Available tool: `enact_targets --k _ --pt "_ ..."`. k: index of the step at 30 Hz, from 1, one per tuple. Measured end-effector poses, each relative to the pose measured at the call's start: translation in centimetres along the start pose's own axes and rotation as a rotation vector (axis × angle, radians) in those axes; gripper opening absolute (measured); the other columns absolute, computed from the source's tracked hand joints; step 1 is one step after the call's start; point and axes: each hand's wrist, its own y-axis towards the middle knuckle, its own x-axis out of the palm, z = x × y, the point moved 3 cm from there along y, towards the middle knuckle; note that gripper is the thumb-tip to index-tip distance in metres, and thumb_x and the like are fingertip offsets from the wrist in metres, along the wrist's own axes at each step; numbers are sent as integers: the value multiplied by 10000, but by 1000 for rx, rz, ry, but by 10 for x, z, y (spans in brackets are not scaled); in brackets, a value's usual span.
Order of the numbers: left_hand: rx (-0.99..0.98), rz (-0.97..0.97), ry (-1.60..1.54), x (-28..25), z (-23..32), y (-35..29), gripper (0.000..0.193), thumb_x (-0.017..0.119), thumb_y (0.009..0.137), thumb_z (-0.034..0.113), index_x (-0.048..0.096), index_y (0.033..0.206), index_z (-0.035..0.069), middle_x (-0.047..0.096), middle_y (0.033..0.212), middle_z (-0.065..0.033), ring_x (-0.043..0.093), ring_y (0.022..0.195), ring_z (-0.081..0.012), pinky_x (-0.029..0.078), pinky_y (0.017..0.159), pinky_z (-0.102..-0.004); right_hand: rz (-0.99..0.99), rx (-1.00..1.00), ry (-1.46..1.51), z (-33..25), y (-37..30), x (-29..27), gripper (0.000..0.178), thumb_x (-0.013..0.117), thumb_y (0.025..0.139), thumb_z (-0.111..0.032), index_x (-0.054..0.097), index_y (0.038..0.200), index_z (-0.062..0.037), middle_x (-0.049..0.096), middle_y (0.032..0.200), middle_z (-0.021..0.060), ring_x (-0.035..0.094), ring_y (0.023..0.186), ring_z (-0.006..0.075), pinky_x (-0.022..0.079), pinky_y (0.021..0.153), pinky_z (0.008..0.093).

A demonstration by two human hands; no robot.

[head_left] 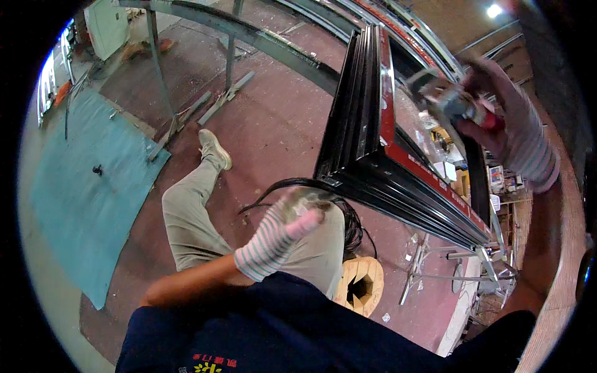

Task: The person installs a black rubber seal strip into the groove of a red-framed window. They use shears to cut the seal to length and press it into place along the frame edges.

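My left hand (280, 230), in a striped glove, is curled at the near corner of a black metal frame (357, 155). A thin black flexible strip (292, 183) passes at its fingers, and the hand seems closed on it; blur hides the exact grip. More of the strip hangs in a looped bundle (353, 227) beside my leg. Raised at the right, my right hand (513, 124), in a matching glove, grips a hand tool (457, 102) with a grey metal head and a red part. The tool is above the frame's right side, apart from it; its exact kind is blurred.
A spool-like cardboard roll (368, 273) stands beside my leg. A teal sheet (87, 180) covers floor at the left. Metal rails on legs (249, 34) run along the far side. Loose bars (227, 98) lie on the reddish floor. Shelves and clutter (497, 180) stand at the right.
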Motion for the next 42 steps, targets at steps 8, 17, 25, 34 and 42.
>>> enact_targets --k 8,17,25,34,42 --pt "-100 267 -76 5 31 9 197 661 946 197 651 1070 44 687 922 -60 653 814 -144 517 726 -286 -656 -754 -287 -13 119 58 347 709 847 -198 603 1150 -66 636 1029 121 637 982 293 516 856 409" --pt "1 356 214 14 51 -5 174 679 925 82 655 1085 17 696 963 -49 655 834 -108 533 771 -239 -870 -728 -169 -26 138 89 172 612 890 -112 632 1045 -41 646 956 128 647 939 324 518 816 430" --pt "36 409 180 17 46 -1 170 693 902 68 638 1059 34 675 906 -20 639 814 -95 524 767 -240 -1052 -785 -328 -33 154 119 177 602 889 -76 630 1059 -36 651 957 142 649 933 333 531 812 430" --pt "114 421 211 16 44 -3 169 704 892 46 645 1051 41 692 930 -29 642 860 -95 518 773 -242 -1046 -850 -310 -40 158 119 206 611 871 -74 622 1074 -38 639 977 139 630 963 321 512 847 431" --pt "128 451 91 21 37 -6 151 682 907 40 632 1050 45 684 954 -34 645 879 -103 529 793 -256 -1036 -918 -247 -48 159 119 223 616 859 -74 617 1079 -39 627 998 134 610 994 311 493 884 429"
